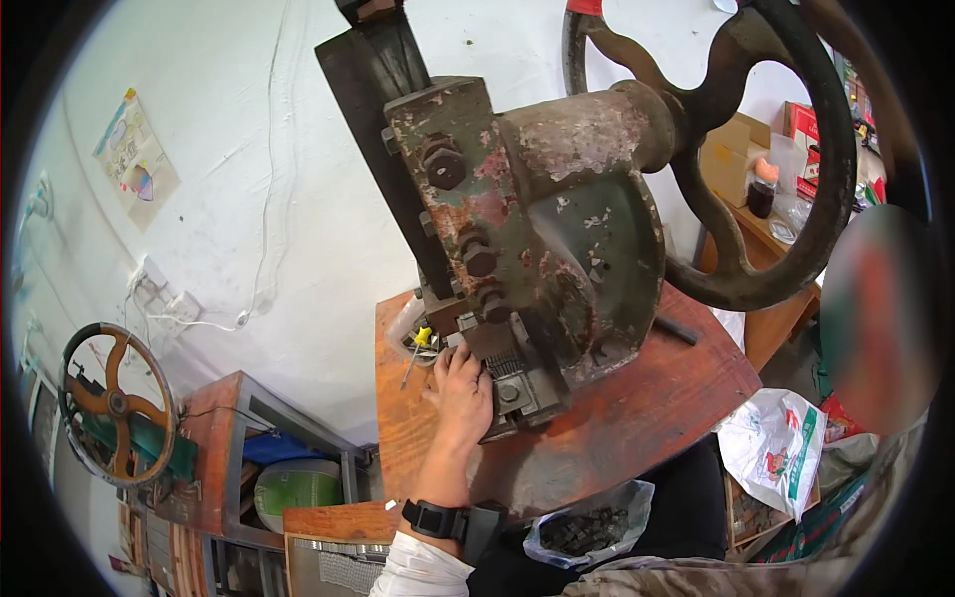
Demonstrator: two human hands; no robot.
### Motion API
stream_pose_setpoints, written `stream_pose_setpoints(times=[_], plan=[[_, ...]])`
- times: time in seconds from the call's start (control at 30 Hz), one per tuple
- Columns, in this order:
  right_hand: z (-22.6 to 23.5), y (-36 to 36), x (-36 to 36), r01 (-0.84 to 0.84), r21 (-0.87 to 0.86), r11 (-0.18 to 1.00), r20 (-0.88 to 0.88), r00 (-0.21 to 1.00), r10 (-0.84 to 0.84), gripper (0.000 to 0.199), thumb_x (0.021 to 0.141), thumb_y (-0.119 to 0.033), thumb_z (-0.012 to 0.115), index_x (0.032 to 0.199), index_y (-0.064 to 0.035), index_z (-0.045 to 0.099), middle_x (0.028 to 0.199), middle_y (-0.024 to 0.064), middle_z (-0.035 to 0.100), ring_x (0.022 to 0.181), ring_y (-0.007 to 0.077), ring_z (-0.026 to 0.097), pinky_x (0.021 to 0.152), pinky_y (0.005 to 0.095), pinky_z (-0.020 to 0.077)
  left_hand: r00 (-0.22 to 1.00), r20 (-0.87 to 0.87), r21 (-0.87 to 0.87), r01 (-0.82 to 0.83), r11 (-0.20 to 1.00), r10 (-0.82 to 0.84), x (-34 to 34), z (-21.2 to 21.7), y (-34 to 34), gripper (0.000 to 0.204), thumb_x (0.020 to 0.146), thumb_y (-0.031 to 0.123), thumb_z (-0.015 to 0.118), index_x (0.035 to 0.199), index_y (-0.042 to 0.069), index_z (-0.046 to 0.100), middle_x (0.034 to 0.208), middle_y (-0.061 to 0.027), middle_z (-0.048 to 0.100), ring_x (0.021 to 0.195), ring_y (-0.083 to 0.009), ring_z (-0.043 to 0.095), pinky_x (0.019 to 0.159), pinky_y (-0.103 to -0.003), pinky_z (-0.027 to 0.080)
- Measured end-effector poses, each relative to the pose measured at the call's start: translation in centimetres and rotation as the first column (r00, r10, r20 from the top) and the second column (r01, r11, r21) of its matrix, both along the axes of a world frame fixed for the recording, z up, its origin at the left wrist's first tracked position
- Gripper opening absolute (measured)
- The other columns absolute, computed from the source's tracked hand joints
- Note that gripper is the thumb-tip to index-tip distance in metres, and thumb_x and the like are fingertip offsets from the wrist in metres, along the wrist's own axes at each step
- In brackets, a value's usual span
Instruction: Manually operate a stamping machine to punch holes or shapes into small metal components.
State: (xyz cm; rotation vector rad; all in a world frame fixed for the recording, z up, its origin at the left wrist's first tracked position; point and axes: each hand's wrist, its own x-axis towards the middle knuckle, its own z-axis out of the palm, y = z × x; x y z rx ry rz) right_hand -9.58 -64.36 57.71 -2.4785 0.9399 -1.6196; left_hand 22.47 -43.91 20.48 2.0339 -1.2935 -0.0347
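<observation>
L hand (462, 400): fingers (470, 366) are bending slightly & resting at die block's L edge; whether they're gripping a small pc., can't tell.
Die block (512, 390): is sitting on bench (637, 428), immed. R of fingers.
Press (477, 209): is looming above & R of fingers; handwheel (842, 149) is standing well R.
Tub (398, 330): is sitting just L of & behind fingers; yellow-handled tool (424, 336) is lying nearby.
Bag (639, 505): is holding dark pcs. (587, 530), below & R of fingers, well apart.
Risk: fingers could be getting pinched if slide (370, 139) is descending, e.g. wheel being turned too soon; a pc. might be seating crooked if fingers are nudging it.
Hidden: tooling is obscuring fingertips; thumb is hard to make out; R hand isn't showing; frame is cutting off wheel & slide tops.
</observation>
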Motion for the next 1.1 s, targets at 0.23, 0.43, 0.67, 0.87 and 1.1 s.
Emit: stream_pose_setpoints(times=[0.23,0.43,0.67,0.87,1.1], plan=[[-12.2,4.2,-1.2,-0.382,0.238,0.893,0.629,0.761,0.158,0.050,0.091,-0.036,0.053,0.124,0.0017,0.052,0.108,0.0125,0.062,0.096,0.0164,0.060,0.086,0.0275,0.0463,0.999,0.023,-0.011,-0.045,0.999,0.046,-0.6,0.9,0.9,0.033,0.085,0.013,0.050,0.117,0.007,0.055,0.138,-0.0064,0.042,0.130,-0.0335,0.029,0.089,-0.075,0.019],[-33.0,0.7,4.5,-0.287,-0.047,0.957,0.723,0.651,0.231,0.028,0.076,-0.003,0.067,0.102,0.0012,0.057,0.091,0.0053,0.062,0.087,0.0138,0.058,0.080,0.0279,0.0444,0.995,0.007,0.060,-0.096,0.994,0.096,0.8,0.2,1.5,0.029,0.084,0.014,0.051,0.112,0.007,0.056,0.138,-0.0082,0.041,0.130,-0.0306,0.030,0.089,-0.075,0.020],[-16.3,-3.3,-5.3,-0.269,0.193,0.944,0.366,0.912,0.185,0.052,0.084,-0.038,0.059,0.119,0.0001,0.053,0.100,0.0042,0.061,0.089,0.0129,0.056,0.082,0.0255,0.0422,0.998,-0.041,-0.039,-0.058,0.998,0.057,0.7,-0.1,1.3,0.037,0.087,0.012,0.049,0.124,0.015,0.053,0.138,-0.0045,0.042,0.132,-0.0339,0.028,0.094,-0.075,0.014],[-20.6,0.5,-5.8,-0.218,0.086,0.972,0.405,0.899,0.166,0.050,0.086,-0.035,0.057,0.121,0.0007,0.051,0.104,0.0052,0.060,0.093,0.0142,0.055,0.085,0.0272,0.0415,0.996,-0.020,0.014,-0.081,0.997,0.081,-0.5,1.2,1.4,0.032,0.087,0.012,0.048,0.118,0.010,0.055,0.138,-0.0060,0.041,0.132,-0.0338,0.028,0.092,-0.075,0.016],[-27.2,1.3,1.1,-0.283,0.070,0.957,0.595,0.782,0.188,0.031,0.093,-0.023,0.049,0.110,0.0010,0.058,0.111,0.0116,0.057,0.104,0.0192,0.054,0.093,0.0331,0.0400,0.991,-0.126,-0.072,0.034,0.997,-0.042,3.0,0.4,4.5,0.037,0.077,0.014,0.058,0.113,0.005,0.059,0.131,-0.0159,0.045,0.129,-0.0398,0.026,0.109,-0.043,0.022]])
